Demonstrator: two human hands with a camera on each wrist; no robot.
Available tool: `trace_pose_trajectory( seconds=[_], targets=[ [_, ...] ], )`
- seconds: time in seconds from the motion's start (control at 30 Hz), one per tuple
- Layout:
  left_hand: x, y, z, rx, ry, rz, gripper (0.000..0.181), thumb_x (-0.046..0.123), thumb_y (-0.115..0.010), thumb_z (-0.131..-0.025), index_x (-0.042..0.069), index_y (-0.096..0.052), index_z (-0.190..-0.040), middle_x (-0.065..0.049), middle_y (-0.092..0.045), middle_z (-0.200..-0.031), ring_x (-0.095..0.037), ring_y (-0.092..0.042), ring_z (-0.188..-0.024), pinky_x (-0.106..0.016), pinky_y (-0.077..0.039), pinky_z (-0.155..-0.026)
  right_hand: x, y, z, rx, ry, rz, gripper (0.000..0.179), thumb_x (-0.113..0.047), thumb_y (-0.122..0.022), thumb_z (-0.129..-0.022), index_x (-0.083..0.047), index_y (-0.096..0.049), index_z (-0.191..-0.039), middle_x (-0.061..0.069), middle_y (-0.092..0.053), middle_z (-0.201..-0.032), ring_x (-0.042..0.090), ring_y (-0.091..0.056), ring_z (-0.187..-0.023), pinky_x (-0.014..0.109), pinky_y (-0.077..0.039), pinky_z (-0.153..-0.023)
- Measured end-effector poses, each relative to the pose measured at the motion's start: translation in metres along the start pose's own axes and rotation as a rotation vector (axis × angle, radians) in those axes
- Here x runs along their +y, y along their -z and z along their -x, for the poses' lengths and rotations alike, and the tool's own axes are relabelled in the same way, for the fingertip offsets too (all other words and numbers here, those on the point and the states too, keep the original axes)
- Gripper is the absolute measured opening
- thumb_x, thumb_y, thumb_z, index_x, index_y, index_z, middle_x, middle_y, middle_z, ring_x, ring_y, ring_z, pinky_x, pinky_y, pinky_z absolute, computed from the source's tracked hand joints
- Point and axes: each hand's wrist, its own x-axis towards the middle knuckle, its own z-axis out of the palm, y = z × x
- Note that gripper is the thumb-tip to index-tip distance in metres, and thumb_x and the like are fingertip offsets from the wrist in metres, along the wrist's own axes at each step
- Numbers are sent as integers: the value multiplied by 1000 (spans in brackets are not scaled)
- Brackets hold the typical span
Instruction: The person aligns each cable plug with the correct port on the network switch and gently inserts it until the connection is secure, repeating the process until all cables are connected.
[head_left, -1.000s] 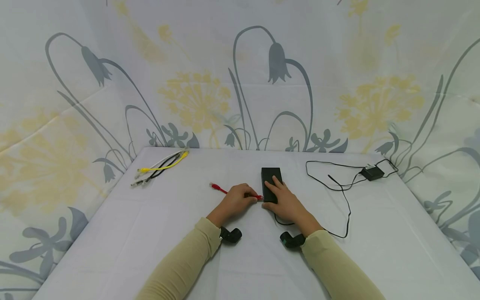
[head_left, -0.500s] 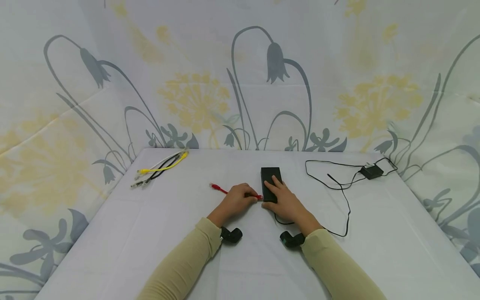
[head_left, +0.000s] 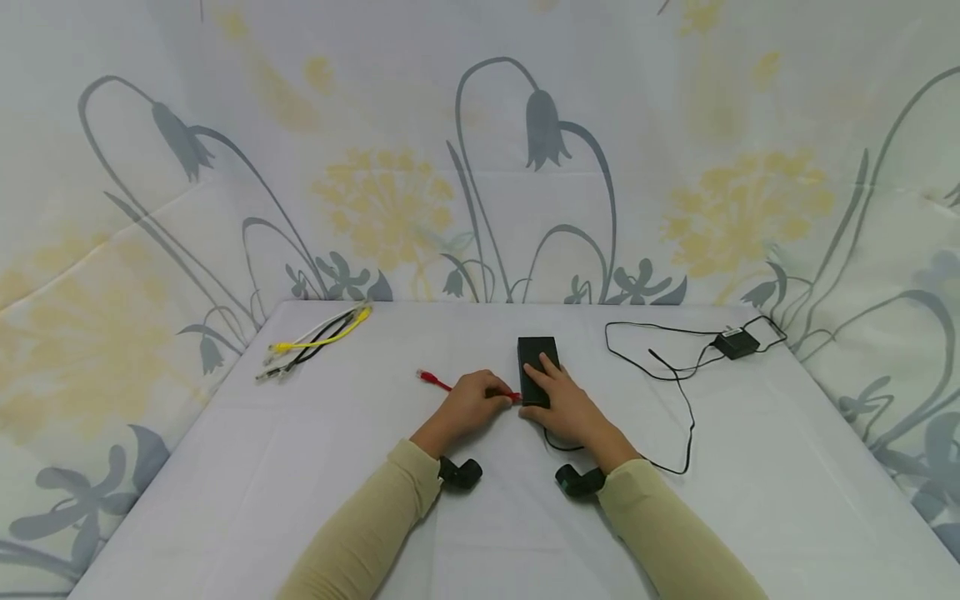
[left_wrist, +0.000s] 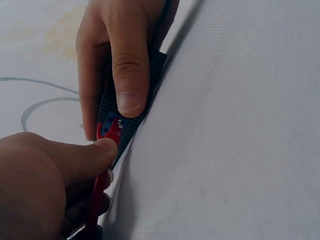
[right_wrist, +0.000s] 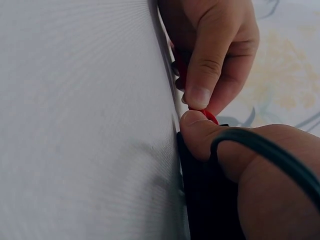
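A black network switch (head_left: 534, 352) lies on the white-covered table in the head view, its long side running away from me. My right hand (head_left: 567, 408) holds it, fingers spread over the top and thumb at the near left edge. At its left side my left hand (head_left: 468, 406) pinches a red network cable (head_left: 433, 380) close behind the plug. In the left wrist view the red plug (left_wrist: 114, 129) sits right at a port in the ribbed side, just below the right thumb (left_wrist: 131, 85). How deep it sits is hidden. The cable's other end lies loose to the left.
At the back left lie yellow (head_left: 330, 338), black and white cables in a bundle. A black power adapter (head_left: 736, 342) stands at the back right, its thin black cord (head_left: 690, 417) looping over the table toward the switch. A flower-patterned curtain (head_left: 420, 150) hangs behind.
The whole head view has shifted slightly. Both hands stay where they are at the switch, the left on the red cable; nothing else visibly moves.
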Motion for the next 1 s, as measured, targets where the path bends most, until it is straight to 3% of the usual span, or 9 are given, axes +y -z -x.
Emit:
trace_pose_trajectory(
  seconds=[0.43,0.67,1.0],
  targets=[
    [1,2,3,-24,31,-28,16,28,-59,-88,20,-69,-99,7,-62,-97,-9,-57,-90,-27,-47,-82,4,-3,-1,-3,-10,-6,74,-47,-61,-82,-26,-27,-144,3,-8,-154,43,-11,-138,65,-24,-99],
    [-6,9,2,-51,51,-43,19,27,-58,-88,19,-68,-102,6,-62,-98,-8,-55,-87,-27,-47,-79,4,-3,-2,-3,-14,-1,73,-47,-61,-82,-26,-27,-144,3,-9,-154,43,-11,-137,66,-24,-99],
    [-13,24,3,-34,107,-53,19,26,-57,-89,18,-68,-102,5,-61,-94,-10,-54,-84,-28,-46,-77,3,-3,-2,-1,-6,7,73,-47,-61,-82,-26,-28,-144,4,-9,-154,41,-11,-138,63,-26,-100]
  ],
)
